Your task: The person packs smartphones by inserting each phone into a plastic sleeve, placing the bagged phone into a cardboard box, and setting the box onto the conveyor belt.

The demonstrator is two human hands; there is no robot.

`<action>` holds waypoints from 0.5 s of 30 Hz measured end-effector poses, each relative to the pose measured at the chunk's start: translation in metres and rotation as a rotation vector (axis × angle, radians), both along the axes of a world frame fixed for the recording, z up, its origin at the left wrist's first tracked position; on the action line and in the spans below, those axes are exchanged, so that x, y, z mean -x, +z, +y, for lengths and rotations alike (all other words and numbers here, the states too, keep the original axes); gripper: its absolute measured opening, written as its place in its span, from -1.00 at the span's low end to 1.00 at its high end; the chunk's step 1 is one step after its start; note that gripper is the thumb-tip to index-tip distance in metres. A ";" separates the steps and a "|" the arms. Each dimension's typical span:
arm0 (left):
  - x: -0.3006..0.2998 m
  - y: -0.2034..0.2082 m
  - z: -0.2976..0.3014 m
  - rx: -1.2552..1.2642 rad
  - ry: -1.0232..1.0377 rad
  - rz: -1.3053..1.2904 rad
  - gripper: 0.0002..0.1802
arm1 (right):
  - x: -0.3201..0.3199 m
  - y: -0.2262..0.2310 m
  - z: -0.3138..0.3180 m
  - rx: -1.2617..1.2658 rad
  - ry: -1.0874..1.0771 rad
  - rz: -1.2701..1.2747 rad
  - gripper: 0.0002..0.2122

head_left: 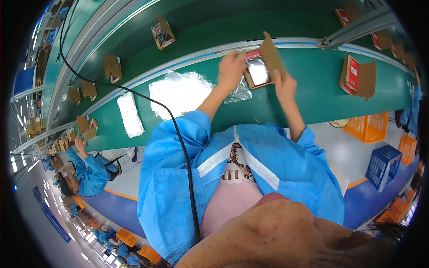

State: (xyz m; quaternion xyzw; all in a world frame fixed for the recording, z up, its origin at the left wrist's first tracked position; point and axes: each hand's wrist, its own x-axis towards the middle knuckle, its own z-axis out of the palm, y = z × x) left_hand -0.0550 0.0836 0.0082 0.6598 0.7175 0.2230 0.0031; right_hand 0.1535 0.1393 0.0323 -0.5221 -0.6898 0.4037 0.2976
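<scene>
An opened cardboard box (251,85) rests on the green bench in front of me, its brown lid (271,56) standing up on the right side. Inside lie a shiny, silvery flat item (258,71), apparently in clear film, and a red piece (252,54) at the far end. My left hand (231,70) is closed at the box's left edge, fingertips by the red piece. With thumb and fingers, my right hand (285,87) grips the lid's lower right part. Under and left of the box is a clear plastic bag (240,93).
Clear plastic bags (178,94) are spread left of my arm, beside a white stack (129,115). Another open box (353,76) with red contents stands right. Boxes (163,35) sit on the far green belt. A black cable (147,97) hangs across. A co-worker (91,172) works at left; crates (366,127) stand right.
</scene>
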 end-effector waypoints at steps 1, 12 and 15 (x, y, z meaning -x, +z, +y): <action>0.009 0.002 -0.004 -0.218 0.241 -0.163 -0.77 | 0.001 -0.004 0.017 -0.088 0.003 -0.028 -0.70; 0.020 -0.002 -0.032 -0.013 0.200 -0.148 -0.83 | 0.073 -0.044 0.063 -0.063 0.243 0.164 -0.14; 0.019 0.048 -0.037 0.063 0.030 -0.491 -0.88 | 0.072 -0.021 0.024 0.345 0.716 0.316 -0.27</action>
